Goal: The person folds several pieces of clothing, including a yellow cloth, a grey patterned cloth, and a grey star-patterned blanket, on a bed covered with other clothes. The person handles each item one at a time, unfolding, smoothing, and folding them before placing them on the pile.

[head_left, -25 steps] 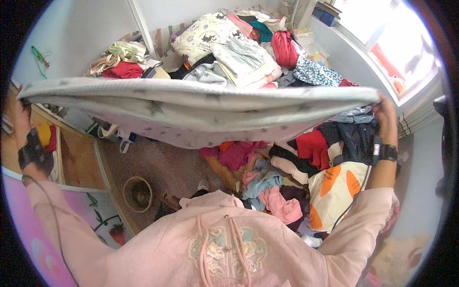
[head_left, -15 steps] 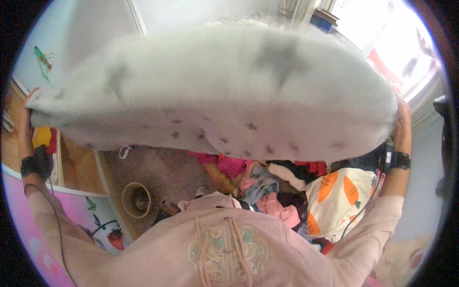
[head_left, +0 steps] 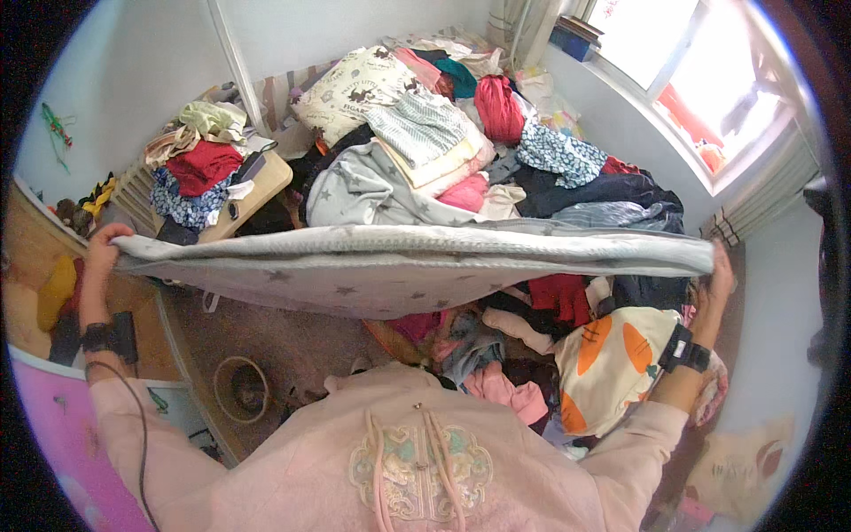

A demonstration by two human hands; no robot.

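Room: clothes are covering most of the surface ahead. A heaped pile is rising at the back, with a cream printed cushion (head_left: 350,96), a striped folded cloth (head_left: 425,124), a bundled red cloth (head_left: 499,108) and a blue-white patterned garment (head_left: 563,152) lying on it. Left of the pile, a beige tabletop (head_left: 270,182) is bearing a red garment (head_left: 202,167) and more cloth. Window (head_left: 678,75) is letting in bright light upper right. On the brown floor (head_left: 297,355), a round bin (head_left: 218,390) is standing left; a pink garment (head_left: 510,393) and a carrot-print cushion (head_left: 612,365) are lying right.

Grey-white star-print blanket (head_left: 372,288): hanging in the air between the hands, in front of the pile, above the floor. Long axis is running left-right, nearly level, lower edge sagging in the middle; one end is pointing left, the other right.

Hands: spread wide apart. Left hand (head_left: 102,254) is gripping the blanket's left end; right hand (head_left: 720,273) is holding the right end, finger detail unclear.
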